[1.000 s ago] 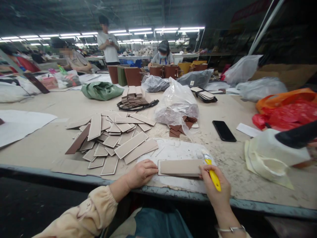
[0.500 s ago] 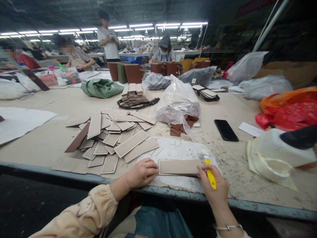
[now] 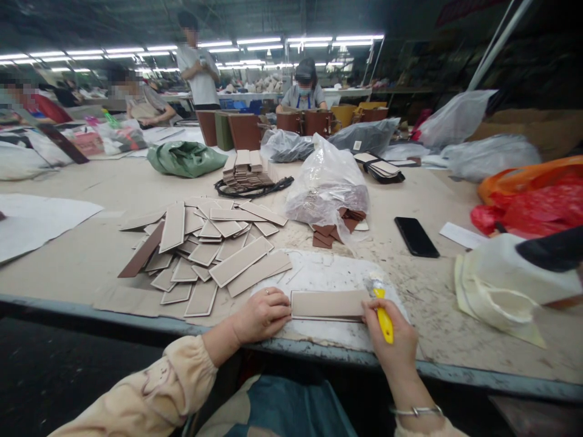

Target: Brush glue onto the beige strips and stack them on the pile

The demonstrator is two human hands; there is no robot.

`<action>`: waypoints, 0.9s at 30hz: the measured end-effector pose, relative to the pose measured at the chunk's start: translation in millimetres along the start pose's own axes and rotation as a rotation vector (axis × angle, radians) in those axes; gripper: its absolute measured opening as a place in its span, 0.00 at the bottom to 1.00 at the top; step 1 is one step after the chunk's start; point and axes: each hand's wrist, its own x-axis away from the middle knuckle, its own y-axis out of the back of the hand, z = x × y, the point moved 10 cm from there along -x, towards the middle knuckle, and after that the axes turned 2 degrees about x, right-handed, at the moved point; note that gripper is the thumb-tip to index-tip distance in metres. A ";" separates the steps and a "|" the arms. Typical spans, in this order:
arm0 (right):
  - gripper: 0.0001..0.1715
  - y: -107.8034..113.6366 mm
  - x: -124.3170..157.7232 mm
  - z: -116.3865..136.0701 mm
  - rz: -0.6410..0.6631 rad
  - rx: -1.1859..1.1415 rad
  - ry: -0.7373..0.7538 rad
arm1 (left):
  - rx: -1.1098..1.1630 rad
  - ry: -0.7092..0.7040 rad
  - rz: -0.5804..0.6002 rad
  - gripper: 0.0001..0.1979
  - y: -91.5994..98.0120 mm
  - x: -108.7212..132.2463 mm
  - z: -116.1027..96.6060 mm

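A beige rectangular panel (image 3: 328, 303) lies flat on a white, glue-stained sheet (image 3: 319, 276) near the table's front edge. My left hand (image 3: 260, 315) rests curled at the panel's left end, fingertips touching it. My right hand (image 3: 392, 340) is at the panel's right end, closed around a yellow-handled brush (image 3: 381, 309) whose bristles point away from me. A loose pile of similar beige panels (image 3: 204, 249) is spread to the left of the sheet.
A clear plastic bag (image 3: 325, 188) with brown pieces (image 3: 334, 230) sits behind the sheet. A black phone (image 3: 413, 237) lies to the right, a white container (image 3: 505, 285) further right. A stack of panels (image 3: 246, 170), bags and several seated or standing people are at the back.
My right hand with the brush has shifted slightly left and away from me along the panel's right end. The left hand has stayed at the left end.
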 end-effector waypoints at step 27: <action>0.16 4.9 0.6 10.9 -0.011 0.066 0.043 | -0.049 -0.023 -0.014 0.09 1.7 0.4 -3.6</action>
